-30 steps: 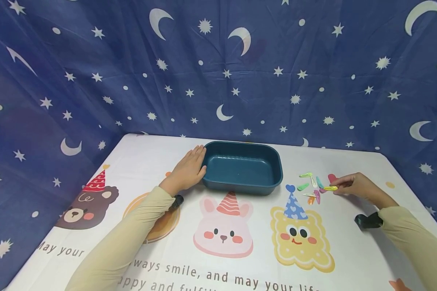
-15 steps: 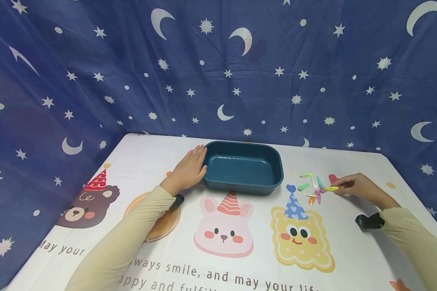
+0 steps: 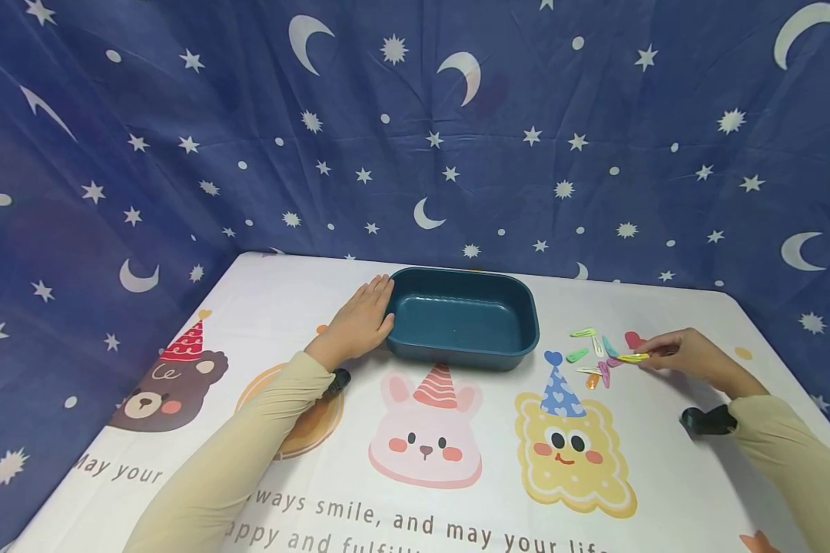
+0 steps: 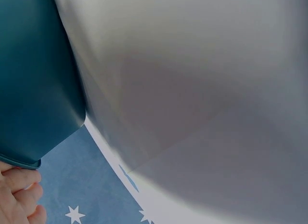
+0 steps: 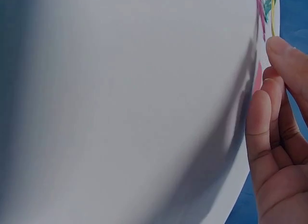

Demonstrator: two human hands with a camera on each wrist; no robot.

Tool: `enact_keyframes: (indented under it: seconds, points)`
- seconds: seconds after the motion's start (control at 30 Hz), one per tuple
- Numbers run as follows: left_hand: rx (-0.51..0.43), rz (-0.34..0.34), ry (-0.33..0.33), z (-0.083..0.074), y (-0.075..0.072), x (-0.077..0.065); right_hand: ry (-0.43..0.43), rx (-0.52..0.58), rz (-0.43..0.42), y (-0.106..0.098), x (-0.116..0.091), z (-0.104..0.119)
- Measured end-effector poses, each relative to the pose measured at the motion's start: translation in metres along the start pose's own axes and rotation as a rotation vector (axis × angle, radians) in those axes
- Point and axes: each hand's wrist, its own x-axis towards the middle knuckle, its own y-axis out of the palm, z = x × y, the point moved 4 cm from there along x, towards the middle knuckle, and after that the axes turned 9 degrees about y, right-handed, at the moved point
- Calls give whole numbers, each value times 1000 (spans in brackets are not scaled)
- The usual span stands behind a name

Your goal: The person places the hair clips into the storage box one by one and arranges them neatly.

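While the head view shows your two hands well apart, each wrist view adds something of its own. Your left hand (image 3: 355, 321) rests with straight fingers against the left side of the dark teal container (image 3: 456, 356); the left wrist view shows its smooth outer wall, with fingertips at the rim. Your right hand (image 3: 685, 357) pinches a yellow hair clip (image 3: 632, 358), right of the container, its tip over the other hair clips (image 3: 577, 355); whether it touches them, I cannot tell. From the right wrist, this clip is only a thin line above your thumb. The table (image 3: 498, 445) has a white cover printed with bear, rabbit and biscuit faces and words. Behind it and at left hangs blue cloth (image 3: 360, 115) with white moons and stars.
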Motion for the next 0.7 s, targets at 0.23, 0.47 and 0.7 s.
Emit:
enact_keyframes:
  seconds: [0.23, 0.47, 0.7]
  points:
    - [6, -8, 6, -1, -1, 0, 38, -5, 19, -8, -2, -3]
    - [4, -15, 13, -2, -2, -1, 24, -6, -20, -17, -4, 0]
    - [1, -6, 4, -1, 0, 0, -19, 14, -36, -26, -1, 7]
